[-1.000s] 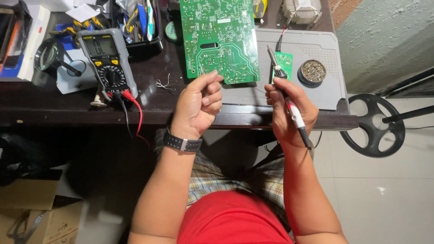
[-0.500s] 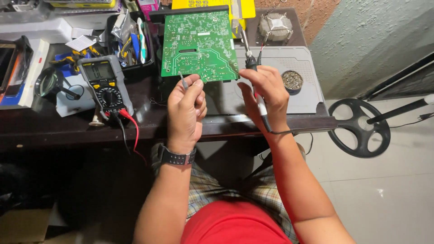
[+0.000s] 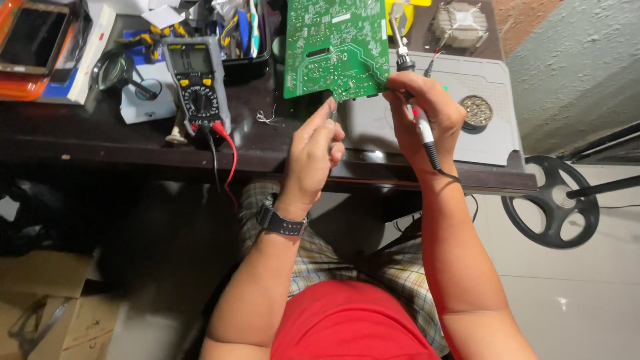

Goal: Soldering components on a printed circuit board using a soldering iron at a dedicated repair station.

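A green circuit board stands over the desk, solder side towards me. My right hand grips a soldering iron with a red-and-black handle, its tip pointing up past the board's right edge. The fingers of that hand touch the board's lower right corner. My left hand, with a black watch on its wrist, pinches a thin metal wire-like piece just under the board's lower edge. I cannot tell exactly what the piece is.
A grey work mat lies under the hands, with a brass tip cleaner on it. A multimeter with red and black leads, a magnifier and a phone sit to the left. A black wheel-shaped stand is on the floor at the right.
The board has come up off the desk towards me. My right hand moved with the iron from below the board to its lower right corner. My left hand followed to the lower edge.
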